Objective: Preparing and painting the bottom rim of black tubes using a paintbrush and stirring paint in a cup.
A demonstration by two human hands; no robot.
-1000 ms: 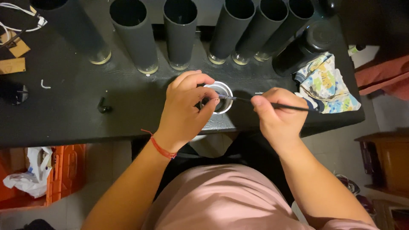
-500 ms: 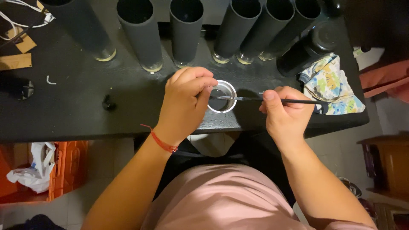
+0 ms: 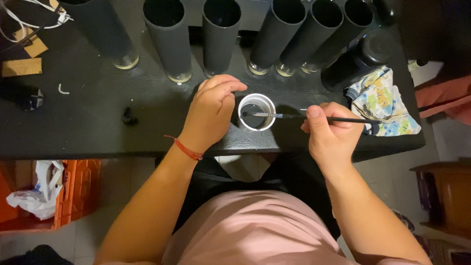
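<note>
A small clear plastic cup [image 3: 256, 112] with dark liquid stands near the front edge of the black table [image 3: 88, 127]. My left hand [image 3: 212, 112] wraps its left side and steadies it; a red string bracelet sits on that wrist. My right hand [image 3: 331, 132] grips a thin black paintbrush [image 3: 314, 118], held level, with its tip inside the cup's mouth.
Several tall dark grey tubes [image 3: 167, 34] stand in a row along the back. A dark jar [image 3: 358, 59] and a patterned cloth [image 3: 382, 103] lie right of my hand. Wires and wood scraps [image 3: 22, 54] sit far left. An orange crate [image 3: 73, 191] is on the floor.
The camera view has shifted slightly. My left hand has opened a little around the cup, showing more of its rim. The brush tip stays in the cup.
</note>
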